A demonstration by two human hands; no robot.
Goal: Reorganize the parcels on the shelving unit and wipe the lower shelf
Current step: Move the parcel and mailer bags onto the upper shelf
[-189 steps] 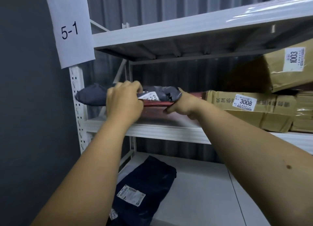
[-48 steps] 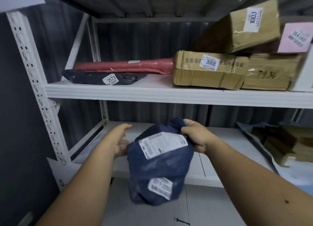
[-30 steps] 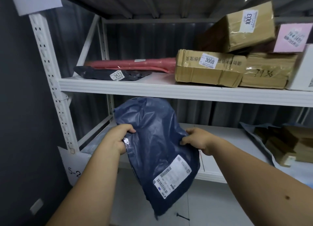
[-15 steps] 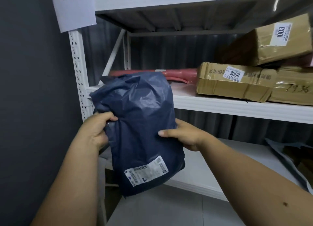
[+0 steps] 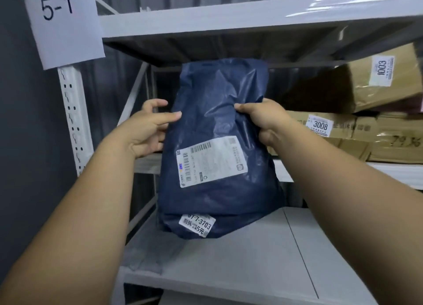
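Gripping: left hand (image 5: 146, 130) and right hand (image 5: 263, 119) pinch one crinkly navy plastic mailer bag (image 5: 219, 149).
Labels: two white stickers.
Boxes: three taped brown cardboard cartons (image 5: 338, 130).

Both hands: left hand (image 5: 146, 130), right hand (image 5: 263, 119) grip navy parcel (image 5: 219, 149) upright before shelf (image 5: 251, 16).

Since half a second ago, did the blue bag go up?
Yes. The blue bag rose: its top now nears the upper shelf, well above the box labelled 3008.

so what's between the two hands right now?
Head view: only the navy mailer bag. The left hand holds its left edge, the right hand pinches its right edge.
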